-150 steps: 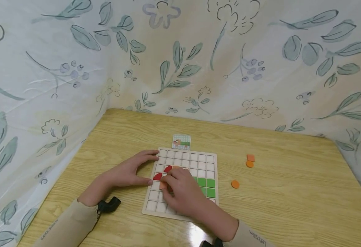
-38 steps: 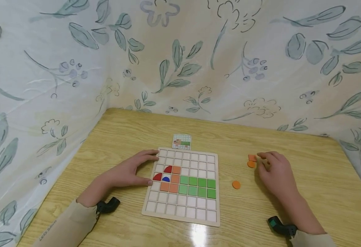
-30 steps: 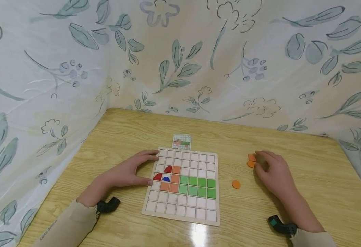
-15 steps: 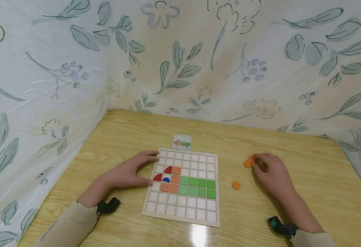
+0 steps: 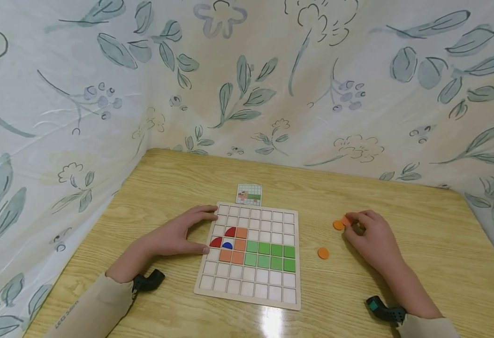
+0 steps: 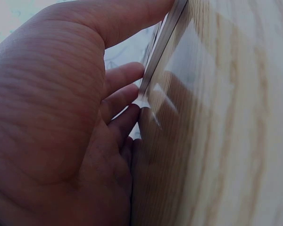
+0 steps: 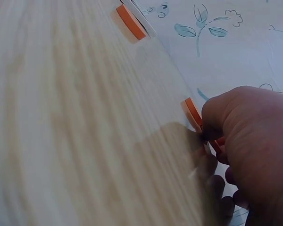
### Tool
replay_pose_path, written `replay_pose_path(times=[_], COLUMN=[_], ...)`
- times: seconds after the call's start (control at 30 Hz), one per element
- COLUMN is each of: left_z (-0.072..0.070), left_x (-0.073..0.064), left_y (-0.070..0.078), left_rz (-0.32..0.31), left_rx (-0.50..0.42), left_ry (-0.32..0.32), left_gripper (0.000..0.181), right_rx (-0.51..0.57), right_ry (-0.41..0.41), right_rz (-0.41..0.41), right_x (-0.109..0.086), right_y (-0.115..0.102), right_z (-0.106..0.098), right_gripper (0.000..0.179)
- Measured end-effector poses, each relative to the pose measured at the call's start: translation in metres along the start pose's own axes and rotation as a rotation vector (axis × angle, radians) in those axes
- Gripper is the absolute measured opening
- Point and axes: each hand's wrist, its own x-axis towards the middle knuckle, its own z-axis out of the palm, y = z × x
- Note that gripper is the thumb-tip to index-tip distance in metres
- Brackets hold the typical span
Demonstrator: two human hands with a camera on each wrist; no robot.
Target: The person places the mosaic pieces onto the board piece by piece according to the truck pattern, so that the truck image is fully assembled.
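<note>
My left hand [image 5: 178, 234] rests along the left side of a pale grid board [image 5: 247, 299], thumb and fingertips at its edge. Coloured pieces fill some of the board's squares: red quarter circles [image 5: 216, 242], a blue half circle [image 5: 227, 245], salmon squares [image 5: 237, 257] and green squares [image 5: 276, 249]. Right of the board, my right hand [image 5: 369, 239] pinches a salmon square tile [image 5: 345, 220] between thumb and fingers, low over the table. Beside that tile lies an orange disc [image 5: 338, 225]. The right wrist view shows the tile [image 7: 216, 146] partly hidden by the fingers.
A second orange disc [image 5: 323, 253] lies nearer the board on the wooden table [image 5: 314, 291]. Behind the board's top edge sits a small picture card [image 5: 249, 194] with a coloured grid pattern. Floral cloth [image 5: 247, 84] hangs behind and at the sides.
My right hand went from the board to the pieces at right and took hold of the salmon tile, tilting it. The disc beside it shifted slightly left. My left hand stayed put.
</note>
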Motion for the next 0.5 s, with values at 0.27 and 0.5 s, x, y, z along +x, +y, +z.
replay_pose_path(times=[0.27, 0.5], left_z=[-0.001, 0.000], left_x=[0.000, 0.000], left_y=[0.001, 0.000], left_rz=[-0.002, 0.000], left_rx=[0.000, -0.002], left_ry=[-0.001, -0.002], left_gripper=[0.085, 0.084], right_rx=[-0.005, 0.025], right_ry=[0.016, 0.025], right_rz=[0.002, -0.003], right_x=[-0.001, -0.002], right_y=[-0.002, -0.018], right_z=[0.000, 0.005], right_gripper=[0.028, 0.031])
